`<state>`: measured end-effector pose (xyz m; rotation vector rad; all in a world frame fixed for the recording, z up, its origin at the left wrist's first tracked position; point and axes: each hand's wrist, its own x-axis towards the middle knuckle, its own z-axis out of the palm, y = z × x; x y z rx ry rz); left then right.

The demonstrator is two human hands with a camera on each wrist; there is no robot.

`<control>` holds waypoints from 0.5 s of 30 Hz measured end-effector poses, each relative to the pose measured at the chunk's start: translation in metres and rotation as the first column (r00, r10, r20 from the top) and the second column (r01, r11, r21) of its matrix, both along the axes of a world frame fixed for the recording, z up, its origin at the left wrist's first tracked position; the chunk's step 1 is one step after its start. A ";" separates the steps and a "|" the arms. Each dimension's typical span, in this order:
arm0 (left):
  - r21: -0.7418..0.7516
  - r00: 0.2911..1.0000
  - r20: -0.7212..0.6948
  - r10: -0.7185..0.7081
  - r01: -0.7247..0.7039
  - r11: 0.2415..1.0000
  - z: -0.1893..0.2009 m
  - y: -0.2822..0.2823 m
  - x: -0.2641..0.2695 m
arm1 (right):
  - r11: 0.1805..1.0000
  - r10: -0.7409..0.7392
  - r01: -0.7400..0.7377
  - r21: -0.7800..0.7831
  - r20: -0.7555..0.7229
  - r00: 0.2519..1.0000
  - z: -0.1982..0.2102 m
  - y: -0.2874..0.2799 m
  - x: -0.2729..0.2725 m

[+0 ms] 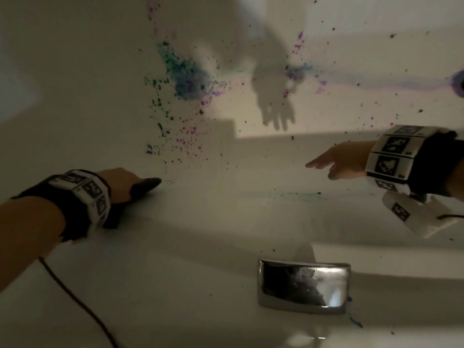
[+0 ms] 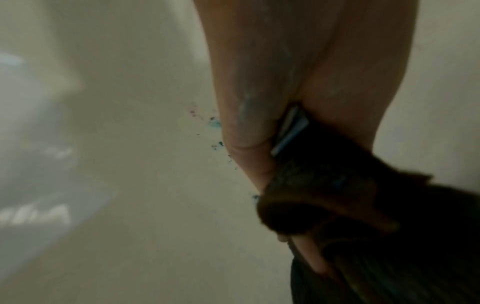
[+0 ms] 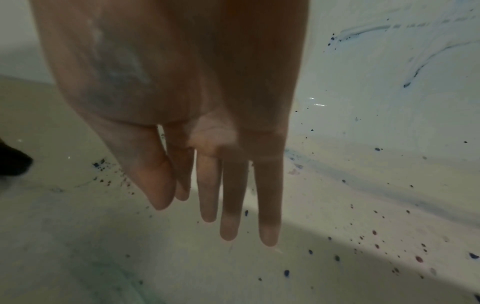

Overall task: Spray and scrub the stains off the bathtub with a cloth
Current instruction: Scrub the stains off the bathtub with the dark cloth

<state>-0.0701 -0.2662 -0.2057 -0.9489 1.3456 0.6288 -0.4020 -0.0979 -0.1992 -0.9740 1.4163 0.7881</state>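
place: bathroom — white bathtub (image 1: 75, 71) | chrome overflow plate (image 1: 303, 285) — paint-speckled walls

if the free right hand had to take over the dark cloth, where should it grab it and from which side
Probably the loose end of the dark cloth poking out past the left hand's fingers, coming from the right. The rest is bunched inside that grip; the right hand hovers open on that side.

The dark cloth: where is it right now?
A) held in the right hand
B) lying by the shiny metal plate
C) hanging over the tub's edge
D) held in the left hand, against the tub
D: the left hand holds the dark cloth against the tub, while the right hand is empty with fingers straight.
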 end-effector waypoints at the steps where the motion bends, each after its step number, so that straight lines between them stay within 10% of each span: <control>1: -0.005 0.996 -0.082 0.037 -0.038 0.999 0.003 0.002 -0.007 | 1.000 -0.018 0.018 -0.023 0.001 1.000 0.004 -0.002 0.003; 5: -0.152 0.883 -0.441 0.159 -0.248 0.957 0.013 0.014 -0.047 | 0.986 -0.054 0.057 -0.155 0.026 0.998 0.027 -0.013 0.017; 8: -0.132 0.675 -0.641 0.364 -0.565 0.815 0.030 0.027 -0.083 | 0.919 -0.258 0.280 -0.278 0.112 0.959 0.051 -0.020 0.027; 12: 0.100 0.317 -0.763 0.563 -0.803 0.587 0.066 0.048 -0.129 | 0.581 -0.704 0.781 -0.230 0.341 0.624 0.087 -0.025 0.045; 15: 0.273 0.128 -0.758 0.639 -0.828 0.490 0.098 0.066 -0.156 | 0.500 -0.714 0.797 -0.339 0.359 0.601 0.108 -0.018 0.049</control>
